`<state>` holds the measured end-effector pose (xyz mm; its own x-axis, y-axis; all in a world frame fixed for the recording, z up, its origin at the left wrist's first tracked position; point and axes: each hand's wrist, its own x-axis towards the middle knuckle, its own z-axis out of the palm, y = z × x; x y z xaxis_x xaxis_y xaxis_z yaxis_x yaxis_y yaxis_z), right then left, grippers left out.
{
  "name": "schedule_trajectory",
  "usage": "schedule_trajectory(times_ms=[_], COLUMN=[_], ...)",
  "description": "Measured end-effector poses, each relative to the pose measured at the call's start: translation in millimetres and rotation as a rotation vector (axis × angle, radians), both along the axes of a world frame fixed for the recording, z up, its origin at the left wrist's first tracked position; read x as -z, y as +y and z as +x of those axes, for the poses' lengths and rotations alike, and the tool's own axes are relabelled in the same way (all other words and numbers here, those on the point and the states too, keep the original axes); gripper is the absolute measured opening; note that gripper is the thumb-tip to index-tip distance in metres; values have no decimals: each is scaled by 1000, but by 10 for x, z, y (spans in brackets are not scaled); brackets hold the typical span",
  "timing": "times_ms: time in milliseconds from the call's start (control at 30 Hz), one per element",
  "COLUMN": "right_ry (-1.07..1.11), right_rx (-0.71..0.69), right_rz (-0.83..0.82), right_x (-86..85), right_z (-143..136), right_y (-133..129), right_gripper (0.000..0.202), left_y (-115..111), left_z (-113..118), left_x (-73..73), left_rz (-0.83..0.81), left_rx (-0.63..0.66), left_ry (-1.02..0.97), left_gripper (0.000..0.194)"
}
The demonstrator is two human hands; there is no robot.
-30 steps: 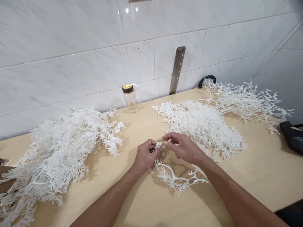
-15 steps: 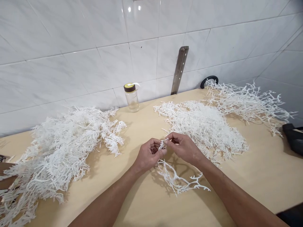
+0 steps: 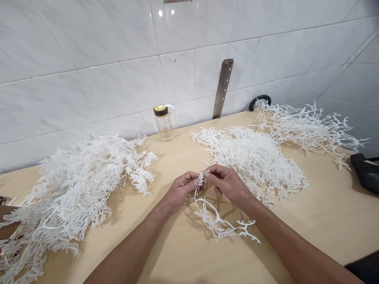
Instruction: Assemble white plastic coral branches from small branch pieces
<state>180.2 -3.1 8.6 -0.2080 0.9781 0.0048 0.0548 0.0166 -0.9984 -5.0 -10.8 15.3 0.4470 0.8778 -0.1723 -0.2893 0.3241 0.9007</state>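
Observation:
Near the middle of the table (image 3: 177, 244), my left hand (image 3: 181, 191) and my right hand (image 3: 226, 184) meet with fingertips pinched on a small white feathery sprig (image 3: 201, 180). White bare branching stems (image 3: 216, 221) trail below the hands toward the right forearm; whether they join the sprig is hard to see. Just beyond my right hand lies a dense pile of short white sprigs (image 3: 251, 157). To the left spreads a larger heap of white feathery pieces (image 3: 79, 181).
A clear bottle with a yellow and brown lid (image 3: 164, 125) stands by the tiled wall. A brown metal strip (image 3: 222, 88) leans there. Long white branches (image 3: 308, 124), a black ring (image 3: 260, 101) and a black object (image 3: 365, 173) are at the right. Another person's arm (image 3: 8, 223) shows at far left.
My left fingers have shifted up against the sprig, and more of the stem below it now shows. The view has moved slightly.

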Motion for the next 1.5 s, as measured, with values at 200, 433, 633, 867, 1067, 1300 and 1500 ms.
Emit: schedule_trajectory(times_ms=[200, 433, 633, 867, 1067, 1300, 1500], right_ry=[70, 115, 63, 24, -89, -66, -127], right_rx=[-39, -74, -79, -123, -91, -70, -130], right_rz=[-40, -56, -15, -24, -13, -52, -68], right_x=[14, 31, 22, -53, -58, -65, -35], right_z=[8, 19, 57, 110, 143, 123, 113], right_y=[-2, 14, 15, 2, 3, 3, -10], right_gripper=[33, 35, 31, 30, 30, 28, 27], left_y=[3, -10, -17, 7, -11, 50, 53], left_z=[-14, -28, -50, -65, -22, -75, -76], left_x=[19, 47, -29, 29, -7, 17, 9], left_rz=[-163, -174, -180, -171, 2, 112, 46], left_rx=[48, 159, 168, 143, 89, -46, -62], left_ry=[-80, -74, -41, -5, 163, 251, 222], left_gripper=[33, 29, 30, 34, 39, 38, 39])
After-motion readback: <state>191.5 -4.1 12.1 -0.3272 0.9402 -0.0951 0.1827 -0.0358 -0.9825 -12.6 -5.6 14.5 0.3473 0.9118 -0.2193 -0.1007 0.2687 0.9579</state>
